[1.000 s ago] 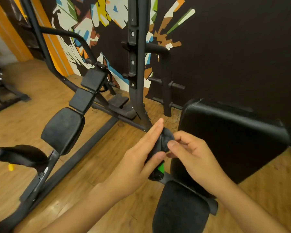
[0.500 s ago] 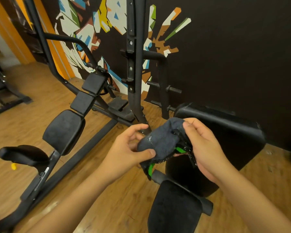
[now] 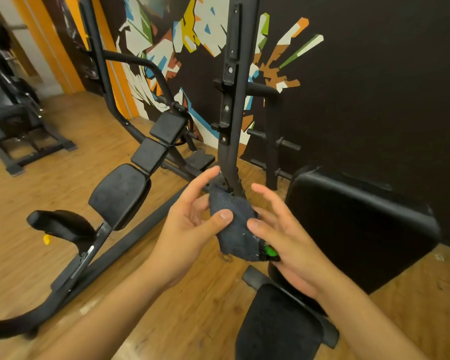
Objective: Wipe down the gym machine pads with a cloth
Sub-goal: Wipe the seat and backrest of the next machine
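Observation:
A dark blue cloth [image 3: 235, 224] with a green patch at its lower right is bunched between both hands at chest height. My left hand [image 3: 190, 227] pinches its left side with the thumb on top. My right hand [image 3: 289, 240] holds its right side, thumb on the cloth, fingers spread. Right of the hands stands a large black back pad [image 3: 359, 229]; a black seat pad [image 3: 278, 331] lies below them. On the left machine a black pad [image 3: 120, 194] sits above a curved seat [image 3: 60, 226], with two small square pads [image 3: 159, 141] higher up.
A black upright post [image 3: 231, 105] with pegs rises behind the cloth. The left machine's frame bar [image 3: 130, 240] runs across the wooden floor. Another machine [image 3: 13, 120] stands far left. A painted dark wall [image 3: 361, 87] closes the back.
The cloth has been turned and bunched lower between the hands. My right hand's fingers have spread and its grip moved to the cloth's lower right. The view has shifted right.

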A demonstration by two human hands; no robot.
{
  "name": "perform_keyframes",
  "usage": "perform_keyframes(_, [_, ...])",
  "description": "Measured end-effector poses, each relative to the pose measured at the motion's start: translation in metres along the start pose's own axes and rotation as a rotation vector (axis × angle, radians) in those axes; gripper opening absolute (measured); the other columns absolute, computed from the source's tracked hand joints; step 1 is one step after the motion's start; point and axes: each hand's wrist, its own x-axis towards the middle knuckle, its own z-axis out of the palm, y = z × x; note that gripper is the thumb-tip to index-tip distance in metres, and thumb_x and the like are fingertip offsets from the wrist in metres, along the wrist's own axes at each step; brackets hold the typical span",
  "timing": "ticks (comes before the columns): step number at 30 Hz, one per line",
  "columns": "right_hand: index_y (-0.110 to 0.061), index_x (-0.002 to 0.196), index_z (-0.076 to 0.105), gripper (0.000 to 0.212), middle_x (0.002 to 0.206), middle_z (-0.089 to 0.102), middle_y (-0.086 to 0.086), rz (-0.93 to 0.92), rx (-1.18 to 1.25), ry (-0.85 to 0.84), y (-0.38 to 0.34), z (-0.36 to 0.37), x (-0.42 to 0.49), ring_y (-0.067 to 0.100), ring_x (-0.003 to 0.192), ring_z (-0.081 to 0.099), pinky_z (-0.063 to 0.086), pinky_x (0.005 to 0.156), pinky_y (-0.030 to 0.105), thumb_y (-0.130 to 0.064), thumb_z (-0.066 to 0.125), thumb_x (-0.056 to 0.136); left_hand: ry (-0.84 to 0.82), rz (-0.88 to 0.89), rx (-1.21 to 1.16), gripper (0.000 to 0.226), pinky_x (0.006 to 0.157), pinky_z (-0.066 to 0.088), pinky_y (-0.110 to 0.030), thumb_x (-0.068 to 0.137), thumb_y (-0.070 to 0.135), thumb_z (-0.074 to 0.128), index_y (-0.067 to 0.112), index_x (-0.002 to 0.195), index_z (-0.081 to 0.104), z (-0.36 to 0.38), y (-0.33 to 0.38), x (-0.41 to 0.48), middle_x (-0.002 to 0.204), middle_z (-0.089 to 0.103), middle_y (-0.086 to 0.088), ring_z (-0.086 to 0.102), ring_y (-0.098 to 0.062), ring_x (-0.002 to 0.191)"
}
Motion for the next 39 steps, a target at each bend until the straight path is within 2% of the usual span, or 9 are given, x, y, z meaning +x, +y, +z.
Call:
perform_keyframes(3, [-0.042,0.136,0.061,0.062,0.139,0.064,-0.01,0.026,0.041,-0.101,0.015,0.013,0.003,0.019,0.13,0.06,0.051,0.106,0.045,-0.03,0.086,0.081,0.08,-0.027,0.148,0.051,0.076,0.058,-0.024,0.086,0.004,0.067,0.015,0.136,0.057,-0.016,0.005,-0.01,0.117,0.075,0.002,0.074,-0.015,0.1])
perform_keyframes(7, [-0.026,0.129,0.066,0.049,0.129,0.068,-0.002,-0.075,-0.311,-0.134,0.023,0.026,0.022,0.012,0.12,0.065,0.054,0.098,0.028,-0.008,0.08,0.086,0.1,-0.114,0.452,0.055,0.063,0.051,-0.009,0.086,0.005,0.075,0.025,0.134,0.058,-0.049,0.014,-0.031,0.09,0.078,0.011,0.071,0.002,0.066])
perform_keyframes(10, [-0.028,0.099,0.072,0.03,0.108,0.069,-0.01,-0.225,-0.585,-0.137,0.034,0.046,0.043,0.0,0.106,0.065,0.049,0.088,0.012,-0.001,0.077,0.086,0.147,-0.159,0.666,0.047,0.066,0.052,-0.01,0.089,0.014,0.076,0.036,0.128,0.061,-0.084,0.007,-0.054,0.096,0.075,0.019,0.072,0.006,0.079])
perform_keyframes(15, [-0.024,0.102,0.068,0.01,0.131,0.061,-0.029,-0.174,-0.605,-0.282,0.073,0.115,0.091,-0.01,0.125,0.052,0.042,0.101,0.015,-0.015,0.066,0.098,0.306,-0.144,0.674,0.032,0.082,0.062,-0.035,0.092,0.025,0.075,0.047,0.114,0.069,-0.157,-0.002,-0.085,0.109,0.071,0.019,0.072,-0.005,0.097])
perform_keyframes(18, [-0.018,0.108,0.058,0.013,0.117,0.07,-0.025,-0.081,-0.386,-0.348,0.093,0.186,0.122,-0.001,0.108,0.066,0.054,0.085,0.021,-0.007,0.052,0.104,0.415,-0.086,0.743,0.019,0.087,0.058,-0.033,0.087,0.05,0.067,0.049,0.105,0.072,-0.212,0.002,-0.097,0.123,0.053,0.023,0.06,-0.01,0.117])
perform_keyframes(21, [-0.029,0.103,0.054,0.006,0.099,0.073,-0.012,-0.11,-0.314,-0.334,0.111,0.254,0.155,0.01,0.09,0.069,0.055,0.075,0.03,-0.023,0.053,0.103,0.508,-0.055,0.74,0.026,0.096,0.054,-0.033,0.09,0.048,0.064,0.037,0.11,0.075,-0.268,0.01,-0.107,0.133,0.054,0.023,0.056,-0.008,0.128])
perform_keyframes(27, [-0.054,0.114,0.057,0.028,0.1,0.073,0.001,-0.246,-0.269,-0.404,0.132,0.375,0.2,0.025,0.089,0.07,0.057,0.078,0.054,-0.03,0.055,0.1,0.726,-0.074,0.557,0.019,0.081,0.061,-0.05,0.097,0.024,0.067,0.027,0.116,0.067,-0.369,0.038,-0.122,0.108,0.074,0.007,0.073,-0.017,0.1])
perform_keyframes(33, [-0.066,0.14,0.041,0.066,0.152,0.051,-0.012,-0.147,-0.288,-0.743,0.151,0.453,0.24,0.011,0.14,0.048,0.046,0.112,0.05,-0.027,0.07,0.096,0.869,-0.1,0.511,0.051,0.074,0.06,-0.029,0.097,0.009,0.064,0.031,0.141,0.051,-0.445,0.069,-0.144,0.103,0.076,0.002,0.075,-0.015,0.094])
perform_keyframes(39, [-0.056,0.144,0.042,0.069,0.139,0.063,0.001,-0.041,-0.212,-0.819,0.163,0.51,0.271,0.014,0.128,0.061,0.048,0.111,0.048,-0.011,0.067,0.098,1.008,-0.142,0.48,0.063,0.081,0.062,-0.041,0.098,0.007,0.064,0.031,0.151,0.04,-0.49,0.076,-0.158,0.107,0.074,-0.007,0.073,-0.024,0.097])
